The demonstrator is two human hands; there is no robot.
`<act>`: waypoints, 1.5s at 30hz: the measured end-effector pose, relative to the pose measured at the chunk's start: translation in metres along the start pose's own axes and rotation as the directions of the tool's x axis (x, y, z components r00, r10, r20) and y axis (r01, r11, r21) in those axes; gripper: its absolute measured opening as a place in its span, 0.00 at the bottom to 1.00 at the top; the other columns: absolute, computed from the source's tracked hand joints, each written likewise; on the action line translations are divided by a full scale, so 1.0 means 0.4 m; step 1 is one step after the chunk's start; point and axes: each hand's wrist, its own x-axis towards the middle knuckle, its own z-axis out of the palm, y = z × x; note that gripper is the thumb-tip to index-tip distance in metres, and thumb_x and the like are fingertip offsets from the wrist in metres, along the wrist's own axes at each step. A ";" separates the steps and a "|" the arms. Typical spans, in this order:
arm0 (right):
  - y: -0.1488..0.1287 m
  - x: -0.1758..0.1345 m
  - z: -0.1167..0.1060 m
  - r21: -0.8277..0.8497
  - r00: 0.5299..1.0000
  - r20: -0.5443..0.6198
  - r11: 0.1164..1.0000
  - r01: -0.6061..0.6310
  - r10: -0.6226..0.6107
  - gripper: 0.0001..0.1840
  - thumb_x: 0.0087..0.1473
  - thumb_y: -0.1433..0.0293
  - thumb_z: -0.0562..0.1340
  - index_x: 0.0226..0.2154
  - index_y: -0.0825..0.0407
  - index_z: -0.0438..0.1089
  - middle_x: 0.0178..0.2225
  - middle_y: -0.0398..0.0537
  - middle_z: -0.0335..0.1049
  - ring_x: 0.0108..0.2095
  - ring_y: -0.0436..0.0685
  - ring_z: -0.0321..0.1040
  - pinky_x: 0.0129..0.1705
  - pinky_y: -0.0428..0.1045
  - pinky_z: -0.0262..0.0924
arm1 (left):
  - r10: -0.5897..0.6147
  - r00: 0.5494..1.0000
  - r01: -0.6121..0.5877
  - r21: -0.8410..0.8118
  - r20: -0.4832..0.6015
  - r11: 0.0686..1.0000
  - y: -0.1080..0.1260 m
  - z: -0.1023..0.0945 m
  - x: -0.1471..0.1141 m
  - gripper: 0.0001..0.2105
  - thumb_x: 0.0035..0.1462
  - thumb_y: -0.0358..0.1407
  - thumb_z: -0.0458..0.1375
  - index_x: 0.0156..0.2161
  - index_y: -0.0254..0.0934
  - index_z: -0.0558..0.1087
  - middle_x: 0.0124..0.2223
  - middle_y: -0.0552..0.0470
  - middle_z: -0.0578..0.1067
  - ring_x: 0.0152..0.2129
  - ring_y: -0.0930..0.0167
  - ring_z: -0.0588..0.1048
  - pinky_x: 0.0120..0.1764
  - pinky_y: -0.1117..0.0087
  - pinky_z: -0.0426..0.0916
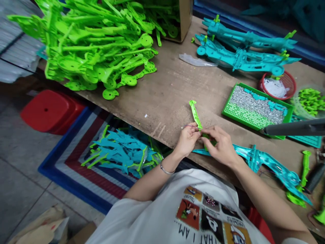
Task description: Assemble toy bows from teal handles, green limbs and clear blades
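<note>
Fingers of the left hand [187, 139] pinch a slim green part [195, 113] over the surface [172, 89]; those of the right hand [220, 145] bend at its lower end, grip too hidden to tell

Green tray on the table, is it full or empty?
Partly full: the green tray has silvery pieces heaped over its far side, while its perforated floor shows at the near side.

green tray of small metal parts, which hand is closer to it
Right. In the picture, the right hand is below and left of the green tray, not touching it; the left hand is farther left.
</note>
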 end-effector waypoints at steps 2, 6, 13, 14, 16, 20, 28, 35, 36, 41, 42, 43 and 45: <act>0.003 0.005 -0.015 0.008 1.000 -0.011 1.000 -0.021 0.021 0.16 0.61 0.70 0.62 0.51 0.51 0.73 0.41 0.51 0.74 0.36 0.55 0.72 0.41 0.52 0.70 | -0.019 1.000 0.019 -0.002 -0.011 1.000 -0.003 -0.001 0.000 0.19 0.51 0.34 0.68 0.46 0.36 0.68 0.39 0.51 0.79 0.36 0.71 0.79 0.44 0.69 0.74; 0.009 -0.002 -0.014 -0.053 1.000 0.005 0.999 -0.012 0.012 0.15 0.63 0.70 0.59 0.51 0.51 0.74 0.40 0.52 0.73 0.39 0.57 0.72 0.43 0.53 0.69 | -0.041 0.999 0.041 -0.025 -0.006 0.999 -0.005 -0.002 0.000 0.20 0.51 0.36 0.69 0.46 0.36 0.68 0.40 0.50 0.79 0.38 0.70 0.80 0.45 0.68 0.74; -0.017 -0.026 0.026 -0.445 0.991 0.098 0.887 0.122 -0.087 0.18 0.66 0.70 0.55 0.55 0.57 0.72 0.44 0.59 0.72 0.43 0.63 0.68 0.44 0.57 0.64 | -0.036 0.999 0.036 -0.039 -0.003 0.999 -0.004 -0.005 0.001 0.20 0.52 0.36 0.69 0.47 0.36 0.68 0.40 0.49 0.80 0.39 0.70 0.80 0.49 0.66 0.73; -0.023 -0.030 0.030 -0.488 0.991 0.109 0.864 0.123 -0.079 0.19 0.66 0.70 0.55 0.56 0.57 0.71 0.44 0.60 0.72 0.42 0.63 0.67 0.42 0.57 0.63 | -0.035 0.999 0.035 -0.035 -0.006 0.999 -0.004 -0.005 0.001 0.19 0.52 0.35 0.69 0.46 0.36 0.68 0.40 0.50 0.80 0.39 0.70 0.80 0.49 0.66 0.73; -0.034 -0.038 0.033 -0.539 0.991 0.117 0.835 0.112 -0.057 0.21 0.66 0.70 0.55 0.58 0.57 0.70 0.44 0.61 0.71 0.40 0.63 0.64 0.39 0.58 0.62 | -0.037 0.999 0.037 -0.032 -0.014 0.999 -0.003 -0.004 0.001 0.18 0.52 0.34 0.69 0.45 0.36 0.68 0.39 0.50 0.80 0.38 0.70 0.81 0.49 0.67 0.73; -0.043 -0.014 0.000 -0.510 0.996 0.085 0.858 0.067 -0.028 0.18 0.65 0.69 0.56 0.55 0.53 0.72 0.47 0.62 0.71 0.43 0.66 0.64 0.42 0.60 0.61 | -0.049 0.999 0.048 -0.066 -0.011 0.997 -0.002 -0.001 0.000 0.17 0.52 0.32 0.68 0.45 0.35 0.69 0.38 0.51 0.80 0.36 0.72 0.80 0.46 0.69 0.74; -0.034 0.186 -0.024 -0.237 0.940 0.337 0.962 0.137 -0.051 0.22 0.59 0.75 0.59 0.56 0.57 0.69 0.42 0.58 0.77 0.44 0.63 0.72 0.46 0.54 0.64 | -0.035 0.999 0.034 -0.045 -0.031 0.998 -0.009 -0.003 0.011 0.14 0.49 0.31 0.68 0.38 0.35 0.68 0.34 0.53 0.78 0.31 0.74 0.77 0.36 0.75 0.70; -0.001 0.236 -0.041 -0.062 0.910 0.406 0.990 0.125 -0.089 0.27 0.52 0.78 0.60 0.56 0.54 0.68 0.36 0.47 0.77 0.34 0.54 0.73 0.38 0.47 0.61 | -0.074 0.997 0.074 -0.122 0.004 0.990 -0.003 0.001 0.008 0.23 0.48 0.31 0.70 0.49 0.36 0.67 0.39 0.53 0.78 0.34 0.73 0.78 0.42 0.71 0.71; 0.007 0.239 -0.048 -0.033 0.915 0.392 0.993 0.116 -0.094 0.26 0.52 0.78 0.60 0.54 0.54 0.70 0.35 0.46 0.77 0.32 0.52 0.72 0.37 0.47 0.61 | -0.081 0.997 0.082 -0.119 0.011 0.990 0.000 0.000 0.006 0.24 0.48 0.31 0.69 0.50 0.36 0.68 0.38 0.53 0.78 0.35 0.73 0.78 0.43 0.71 0.71; 0.037 0.250 -0.063 0.090 0.915 0.382 0.991 0.102 -0.129 0.10 0.54 0.76 0.61 0.38 0.53 0.77 0.34 0.45 0.77 0.32 0.51 0.71 0.37 0.46 0.61 | -0.083 0.996 0.087 -0.101 0.045 0.991 0.025 -0.010 0.008 0.23 0.49 0.30 0.68 0.51 0.37 0.68 0.48 0.50 0.77 0.39 0.73 0.77 0.45 0.70 0.71; 0.041 0.252 -0.062 0.097 0.916 0.378 0.990 0.106 -0.135 0.08 0.55 0.75 0.62 0.37 0.53 0.77 0.34 0.46 0.76 0.33 0.51 0.71 0.38 0.47 0.62 | -0.076 0.997 0.079 -0.108 0.031 0.991 0.030 -0.012 0.011 0.23 0.50 0.30 0.68 0.51 0.38 0.68 0.50 0.49 0.76 0.40 0.73 0.77 0.45 0.69 0.72; 0.045 0.255 -0.059 0.095 0.918 0.371 0.989 0.111 -0.138 0.07 0.56 0.74 0.63 0.36 0.53 0.78 0.34 0.46 0.74 0.34 0.52 0.71 0.39 0.47 0.62 | -0.070 0.998 0.071 -0.116 0.012 0.991 0.035 -0.014 0.015 0.23 0.51 0.30 0.67 0.52 0.39 0.68 0.51 0.49 0.76 0.41 0.72 0.77 0.45 0.69 0.72; 0.052 0.258 -0.052 0.081 0.922 0.363 0.991 0.111 -0.133 0.06 0.56 0.73 0.64 0.35 0.52 0.79 0.33 0.46 0.72 0.35 0.52 0.70 0.39 0.48 0.61 | -0.057 0.998 0.054 -0.122 -0.024 0.991 0.041 -0.015 0.027 0.23 0.52 0.29 0.66 0.52 0.39 0.68 0.49 0.50 0.76 0.41 0.72 0.77 0.45 0.70 0.72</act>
